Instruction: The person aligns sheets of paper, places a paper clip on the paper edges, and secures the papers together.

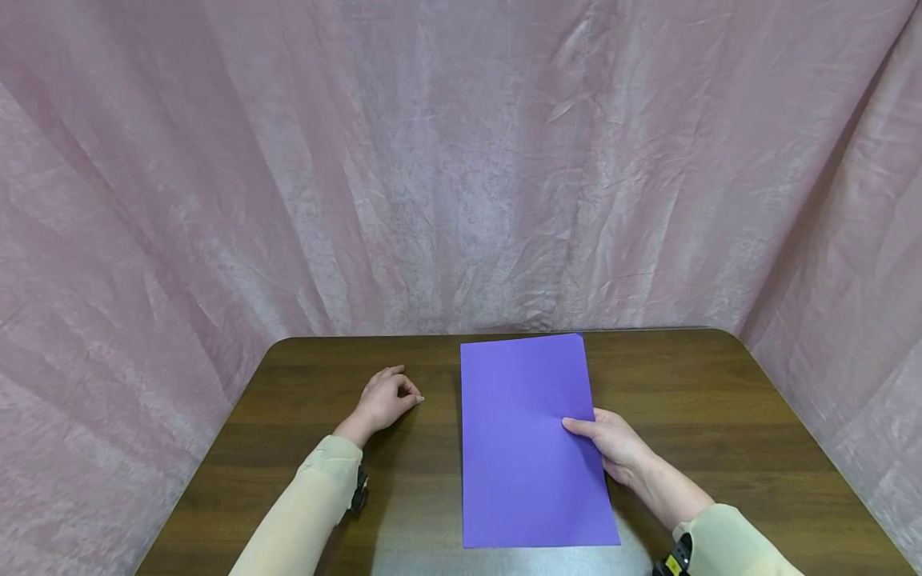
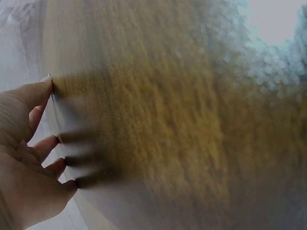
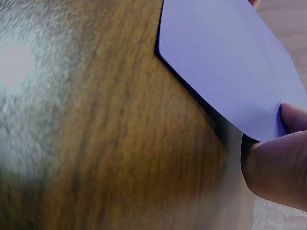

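A sheet of purple paper lies upright in front of me, right of the table's middle. My right hand grips its right edge, thumb on top and the other fingers underneath. At the top right corner a sliver of a layer beneath shows, though I cannot tell how many sheets there are. In the right wrist view the paper bends up slightly from the tabletop near the thumb. Left of the paper, my left hand pinches a small, thin silvery thing between thumb and index finger; its kind is mostly hidden.
The brown wood-grain table has rounded far corners, and light glares off its near part. A pink curtain hangs right behind the far edge and around the sides. A dark band sits at the left cuff.
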The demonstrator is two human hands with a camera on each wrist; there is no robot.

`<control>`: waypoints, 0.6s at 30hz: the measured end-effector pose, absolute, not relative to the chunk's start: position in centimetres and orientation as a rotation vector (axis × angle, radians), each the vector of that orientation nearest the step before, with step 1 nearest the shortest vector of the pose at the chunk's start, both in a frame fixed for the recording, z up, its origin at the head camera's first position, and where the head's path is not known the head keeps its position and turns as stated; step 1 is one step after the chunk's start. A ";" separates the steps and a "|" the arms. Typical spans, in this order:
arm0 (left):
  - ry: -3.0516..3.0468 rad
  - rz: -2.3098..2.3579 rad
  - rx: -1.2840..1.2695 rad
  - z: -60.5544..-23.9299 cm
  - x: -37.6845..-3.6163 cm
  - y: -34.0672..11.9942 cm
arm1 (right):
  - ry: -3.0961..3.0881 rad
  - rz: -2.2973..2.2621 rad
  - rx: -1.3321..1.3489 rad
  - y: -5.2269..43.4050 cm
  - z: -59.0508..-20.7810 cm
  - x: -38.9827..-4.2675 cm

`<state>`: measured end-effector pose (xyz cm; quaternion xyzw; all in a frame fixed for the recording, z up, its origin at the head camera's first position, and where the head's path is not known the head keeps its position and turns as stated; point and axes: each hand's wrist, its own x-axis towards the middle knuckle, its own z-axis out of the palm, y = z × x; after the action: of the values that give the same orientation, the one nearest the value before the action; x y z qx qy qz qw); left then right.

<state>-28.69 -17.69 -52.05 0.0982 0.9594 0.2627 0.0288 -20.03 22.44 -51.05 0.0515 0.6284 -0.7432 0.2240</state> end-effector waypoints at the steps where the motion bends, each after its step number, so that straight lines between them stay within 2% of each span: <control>1: 2.961 0.817 0.306 -52.1 -28.7 -17.7 | 1.733 -2.051 0.144 22.4 -51.0 -20.0; 18: 2.950 0.855 0.263 -51.8 -28.5 -17.9 | 1.720 -2.054 0.143 22.6 -51.3 -20.1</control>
<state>-28.53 -17.86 -51.82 0.0853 0.9565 0.2773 0.0294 -20.11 22.58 -51.31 0.0519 0.6242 -0.7456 0.2275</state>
